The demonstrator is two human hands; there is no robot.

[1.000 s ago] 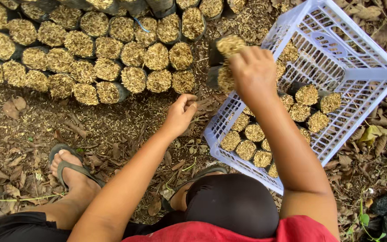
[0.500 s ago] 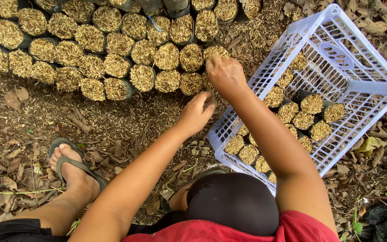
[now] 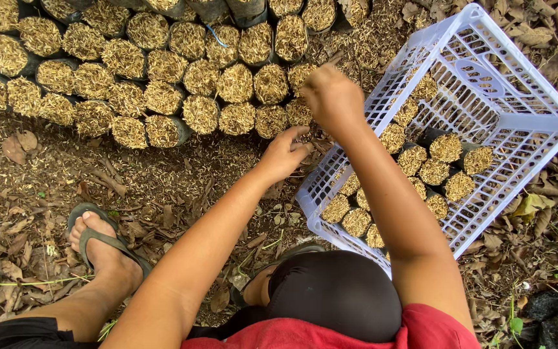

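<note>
Our right hand: our right hand (image 3: pixel 332 97) is bunched at the far left corner of the crate, knuckles up; we cannot tell whether its fingers grip a bag, since they are hidden under the hand.
Our left hand: our left hand (image 3: pixel 283 154) rests low on the ground just left of the crate, fingers (image 3: pixel 295 133) loosely curled and released, tips almost at the nearest bag of the rows.
Bags on the ground: the small black plastic nursery bags filled to the brim with pale rice husk (image 3: pixel 163 77) stand upright, packed side by side in rows across the far left of the scene.
Bags in the crate: more of the same husk-filled bags (image 3: pixel 437 165) stand in a cluster at the near part of the crate, touching one another.
Crate: the white plastic lattice crate (image 3: pixel 537 116) sits tilted on the ground at the right, its far half bare.
Handling: we judge each bag light, soft-walled and easily squashed; the loose husk would spill if it tips, so we would hold it around the sides, low down, and keep it upright.
Surroundings: our foot in a grey-green sandal (image 3: pixel 101 239) rests on leaf-littered soil (image 3: pixel 27 194) at the near left.
</note>
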